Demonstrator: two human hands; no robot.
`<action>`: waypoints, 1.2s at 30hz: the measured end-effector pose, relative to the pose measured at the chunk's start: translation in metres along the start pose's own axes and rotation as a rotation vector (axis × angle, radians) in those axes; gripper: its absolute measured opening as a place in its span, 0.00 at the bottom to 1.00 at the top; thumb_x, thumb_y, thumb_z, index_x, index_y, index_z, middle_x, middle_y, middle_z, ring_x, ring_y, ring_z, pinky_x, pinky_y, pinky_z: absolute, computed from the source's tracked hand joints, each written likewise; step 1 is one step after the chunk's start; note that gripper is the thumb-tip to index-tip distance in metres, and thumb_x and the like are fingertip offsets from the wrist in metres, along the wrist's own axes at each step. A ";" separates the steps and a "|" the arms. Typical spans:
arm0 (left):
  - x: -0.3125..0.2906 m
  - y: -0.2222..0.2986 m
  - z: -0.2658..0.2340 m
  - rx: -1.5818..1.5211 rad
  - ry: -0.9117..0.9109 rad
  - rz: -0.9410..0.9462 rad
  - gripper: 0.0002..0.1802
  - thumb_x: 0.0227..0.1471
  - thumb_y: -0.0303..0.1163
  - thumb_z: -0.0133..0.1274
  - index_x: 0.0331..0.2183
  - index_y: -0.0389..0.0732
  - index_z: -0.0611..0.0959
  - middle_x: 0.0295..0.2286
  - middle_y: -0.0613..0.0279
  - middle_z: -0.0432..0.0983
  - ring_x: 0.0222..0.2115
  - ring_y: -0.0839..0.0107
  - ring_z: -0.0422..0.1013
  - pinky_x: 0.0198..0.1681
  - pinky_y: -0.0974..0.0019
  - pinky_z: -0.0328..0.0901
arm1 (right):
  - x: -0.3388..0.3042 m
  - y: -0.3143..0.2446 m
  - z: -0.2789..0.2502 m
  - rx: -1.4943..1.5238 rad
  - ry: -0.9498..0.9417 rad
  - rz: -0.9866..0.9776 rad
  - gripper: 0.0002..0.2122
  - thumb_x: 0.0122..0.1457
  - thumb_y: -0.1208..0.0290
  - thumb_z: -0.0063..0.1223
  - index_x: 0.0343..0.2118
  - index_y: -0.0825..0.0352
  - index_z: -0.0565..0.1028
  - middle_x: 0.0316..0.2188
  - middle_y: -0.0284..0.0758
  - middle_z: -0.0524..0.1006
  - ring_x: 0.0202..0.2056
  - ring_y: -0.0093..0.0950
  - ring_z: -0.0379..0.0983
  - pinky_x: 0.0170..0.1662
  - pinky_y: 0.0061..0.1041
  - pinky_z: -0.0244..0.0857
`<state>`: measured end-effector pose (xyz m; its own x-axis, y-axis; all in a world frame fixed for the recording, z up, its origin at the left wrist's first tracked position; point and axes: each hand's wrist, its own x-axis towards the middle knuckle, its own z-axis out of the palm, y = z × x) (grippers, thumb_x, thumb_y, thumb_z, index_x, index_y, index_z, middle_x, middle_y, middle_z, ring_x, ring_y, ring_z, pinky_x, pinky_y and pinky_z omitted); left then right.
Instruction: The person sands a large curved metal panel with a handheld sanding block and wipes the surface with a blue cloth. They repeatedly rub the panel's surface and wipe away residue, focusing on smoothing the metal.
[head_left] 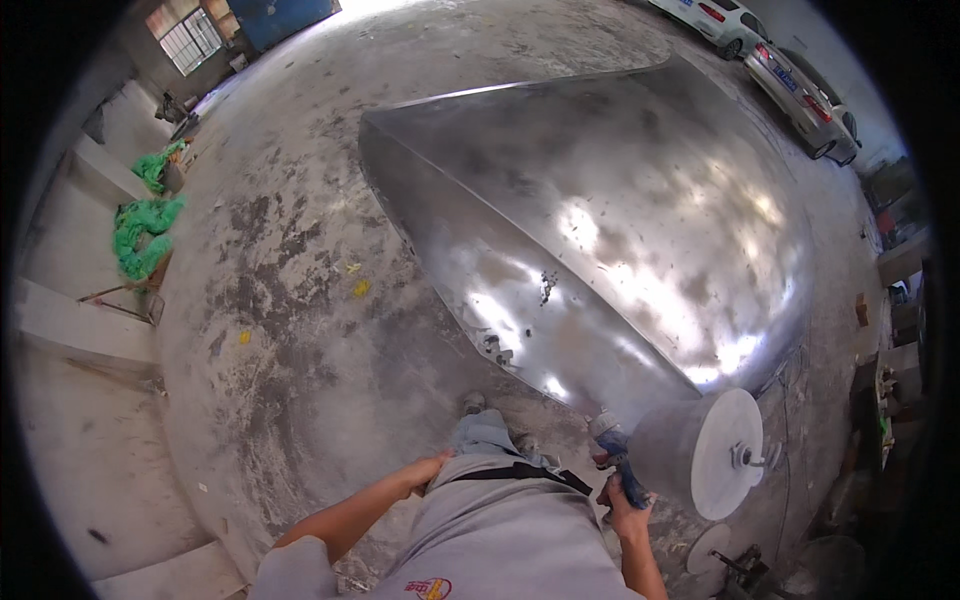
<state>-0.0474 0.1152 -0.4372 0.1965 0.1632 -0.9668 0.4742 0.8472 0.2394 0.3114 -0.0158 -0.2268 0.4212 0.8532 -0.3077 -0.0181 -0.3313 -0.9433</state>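
Observation:
My right hand (626, 512) is closed around the blue body of a handheld power tool, which looks like an angle grinder (622, 466). The tool's pale round head points away from me, close to the near edge of a large bare-metal shell (600, 230). That shell has a raised ridge, shiny patches and dull smudges, with a cluster of dark spots on its near side. My left hand (424, 472) rests against my waist by the grey shirt; its fingers are mostly hidden.
Just right of the tool stands a grey drum-shaped object (725, 455) with a bolt in its round end. A dark cable (785, 470) runs along the floor on the right. Green netting (145, 235) lies by the left wall. Parked cars (795, 90) stand far right.

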 end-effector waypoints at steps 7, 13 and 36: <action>-0.059 0.166 0.038 0.431 0.725 1.208 0.25 0.62 0.43 0.59 0.51 0.32 0.82 0.46 0.40 0.81 0.48 0.48 0.77 0.53 0.52 0.69 | -0.008 0.023 -0.003 -0.142 -0.013 0.041 0.07 0.67 0.74 0.56 0.42 0.73 0.78 0.45 0.39 0.83 0.25 0.22 0.75 0.27 0.25 0.70; -0.045 0.230 0.114 0.928 0.780 1.584 0.43 0.66 0.53 0.49 0.64 0.22 0.67 0.66 0.34 0.60 0.69 0.42 0.55 0.72 0.43 0.49 | 0.002 0.000 0.025 0.002 0.052 0.066 0.07 0.68 0.71 0.58 0.41 0.71 0.80 0.33 0.36 0.82 0.26 0.24 0.75 0.29 0.26 0.68; 0.020 0.540 -0.178 0.669 1.163 1.023 0.58 0.67 0.65 0.40 0.68 0.17 0.48 0.70 0.25 0.43 0.73 0.37 0.40 0.76 0.43 0.35 | 0.084 -0.092 0.172 0.076 0.236 0.047 0.25 0.67 0.55 0.61 0.58 0.70 0.71 0.46 0.44 0.79 0.23 0.22 0.72 0.23 0.22 0.68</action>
<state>0.0593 0.6658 -0.3430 0.0848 0.9888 0.1227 0.8763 -0.1326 0.4631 0.1926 0.1555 -0.1876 0.6182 0.7168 -0.3224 -0.1070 -0.3296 -0.9380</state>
